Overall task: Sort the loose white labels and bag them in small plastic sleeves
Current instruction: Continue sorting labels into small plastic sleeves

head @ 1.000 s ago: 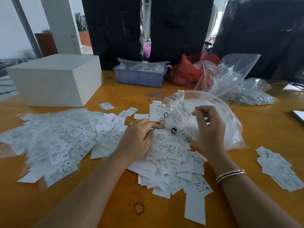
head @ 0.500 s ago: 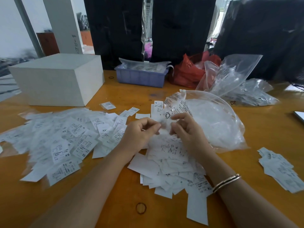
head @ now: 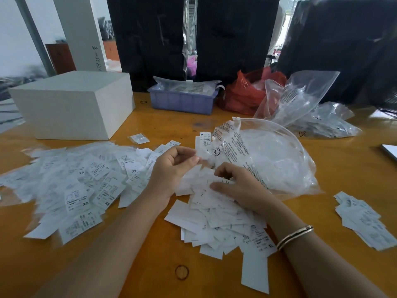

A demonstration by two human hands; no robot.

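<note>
Both hands close together, left hand (head: 171,166) raised and curled, right hand (head: 240,188) lower.
</note>
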